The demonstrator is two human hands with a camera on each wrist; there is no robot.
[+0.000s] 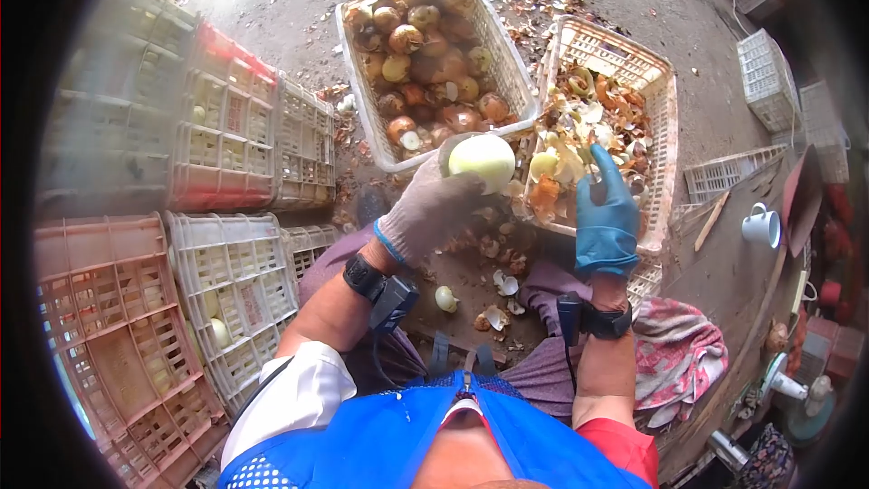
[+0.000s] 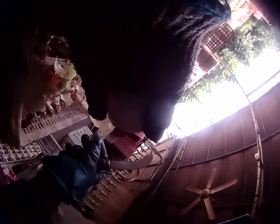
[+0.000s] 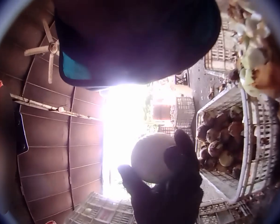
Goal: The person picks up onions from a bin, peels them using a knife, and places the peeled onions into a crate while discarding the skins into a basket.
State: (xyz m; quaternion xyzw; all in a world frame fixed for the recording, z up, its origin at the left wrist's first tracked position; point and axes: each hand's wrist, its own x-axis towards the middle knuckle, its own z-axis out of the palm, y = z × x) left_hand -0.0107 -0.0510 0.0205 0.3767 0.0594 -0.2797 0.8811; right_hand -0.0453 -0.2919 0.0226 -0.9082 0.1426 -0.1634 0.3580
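Observation:
My left hand point(image 1: 433, 208), in a grey knit glove, grips a peeled pale onion point(image 1: 482, 163) in front of the crates. In the right wrist view its dark fingers curl round the onion point(image 3: 153, 157). A blue rubber glove covers my right hand point(image 1: 606, 222), which stands apart from the onion, over the near end of the peelings crate point(image 1: 672, 127). In the left wrist view this hand point(image 2: 79, 165) holds a knife point(image 2: 133, 164) with a curved blade. From the head view the knife is hard to make out.
A white crate point(image 1: 378, 131) of unpeeled onions stands ahead. Stacked crates point(image 1: 226, 118) line the left side. On the right, a white mug point(image 1: 761, 226) rests on a wooden board point(image 1: 724, 263). A peeled onion point(image 1: 446, 299) and scraps lie on the ground between the legs.

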